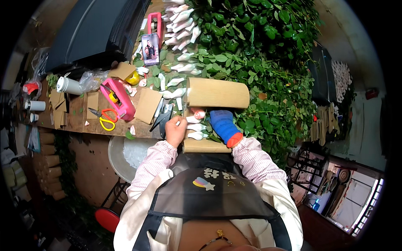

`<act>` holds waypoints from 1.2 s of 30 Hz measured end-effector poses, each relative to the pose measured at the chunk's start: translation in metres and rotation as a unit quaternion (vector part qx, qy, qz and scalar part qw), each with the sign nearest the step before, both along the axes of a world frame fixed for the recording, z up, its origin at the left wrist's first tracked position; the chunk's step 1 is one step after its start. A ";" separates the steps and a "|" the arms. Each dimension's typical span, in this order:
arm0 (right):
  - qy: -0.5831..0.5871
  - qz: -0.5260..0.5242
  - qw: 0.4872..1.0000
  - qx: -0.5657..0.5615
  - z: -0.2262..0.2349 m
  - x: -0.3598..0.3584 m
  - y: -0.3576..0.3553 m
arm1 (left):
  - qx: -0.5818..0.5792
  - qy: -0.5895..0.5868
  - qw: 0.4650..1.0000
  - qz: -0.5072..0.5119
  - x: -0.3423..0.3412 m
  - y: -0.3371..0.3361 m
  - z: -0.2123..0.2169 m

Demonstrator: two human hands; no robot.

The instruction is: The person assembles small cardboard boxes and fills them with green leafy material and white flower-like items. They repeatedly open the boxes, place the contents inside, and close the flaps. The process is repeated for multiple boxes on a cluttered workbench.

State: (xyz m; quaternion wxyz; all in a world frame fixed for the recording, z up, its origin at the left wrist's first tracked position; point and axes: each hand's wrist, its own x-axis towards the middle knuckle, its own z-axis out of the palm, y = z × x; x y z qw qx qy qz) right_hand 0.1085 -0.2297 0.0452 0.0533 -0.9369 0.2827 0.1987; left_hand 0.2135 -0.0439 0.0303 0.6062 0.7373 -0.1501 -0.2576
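Wooden bench (75, 119) in a cluttered workroom; heaped along the right with leafy stems (268, 113), stocked along the left with orange-and-yellow scissors (109, 120) and a pink tape dispenser (125, 108).

Work position: bench edge nearest the body. White-sleeved flower heads (197, 135) laid in a short column between a near corrugated sheet (205, 146) and a far corrugated sheet (217, 93). One pink bloom (199, 113) visible at the top of the column, just below the far sheet.

Left hand (175, 133): bare, fingers curled, just left of the column; something small and white at the fingertips. Cannot tell grasp from mere contact. Right hand (223, 125): gloved in blue, placed on the stem side. Palm hidden; cannot tell clenched from released.

Step in hand, by judgement: sleeving or arranging heads in the column. Next move, by judgement: calls for steadying stems at right while aligning heads at left, without crushing petals.

Containers: pale basin (111, 155) below the bench edge, holding loose white material (136, 152). Clear plastic bag (93, 80): contents not distinguishable. White lidded cup (70, 86): contents hidden.
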 end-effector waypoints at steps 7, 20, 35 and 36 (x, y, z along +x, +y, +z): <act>-0.153 0.019 0.983 0.097 0.095 -0.021 0.008 | -0.018 0.031 0.999 -0.020 0.051 0.064 0.000; 0.005 0.092 0.994 0.063 0.014 -0.020 0.022 | 0.080 -0.077 0.984 -0.137 0.000 0.026 -0.005; 0.043 0.204 0.968 0.141 0.062 -0.022 0.027 | 0.180 -0.033 0.915 -0.359 0.017 0.024 0.031; 0.063 0.196 0.969 0.136 0.060 -0.019 0.028 | 0.174 -0.009 0.916 -0.360 0.017 0.023 0.034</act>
